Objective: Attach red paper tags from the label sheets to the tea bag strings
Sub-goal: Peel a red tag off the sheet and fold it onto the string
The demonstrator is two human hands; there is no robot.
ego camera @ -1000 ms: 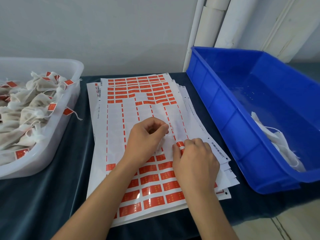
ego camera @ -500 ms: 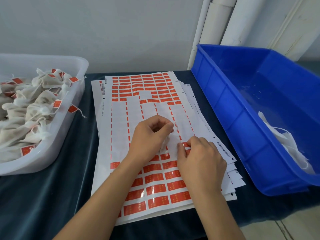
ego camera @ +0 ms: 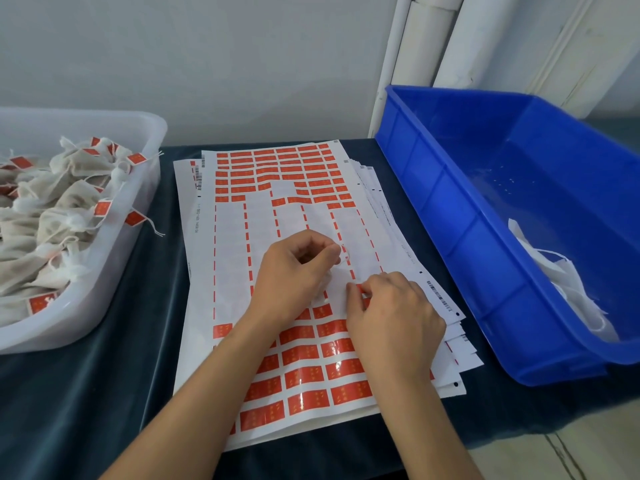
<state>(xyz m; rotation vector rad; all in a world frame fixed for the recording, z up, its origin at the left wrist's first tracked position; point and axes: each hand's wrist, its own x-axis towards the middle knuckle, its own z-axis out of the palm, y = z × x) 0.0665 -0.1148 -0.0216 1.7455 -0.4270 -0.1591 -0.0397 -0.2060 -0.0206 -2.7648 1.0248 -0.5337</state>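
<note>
Over the stack of label sheets (ego camera: pixel 242 258) on the bench (ego camera: pixel 86 393), my left hand (ego camera: pixel 294 271) pinched a white tea bag (ego camera: pixel 323 289) by its string, while my right hand (ego camera: pixel 394 323) pinched a red tag (ego camera: pixel 360 288) at the sheet's surface.

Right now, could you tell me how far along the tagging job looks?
Done: the clear tub on the left holds many tagged tea bags, and the top label sheet is bare across its middle. In hand: the left hand holds a white tea bag while the right hand picks at a red tag. Left: rows of red tags, plus untagged bags in the blue bin.
</note>
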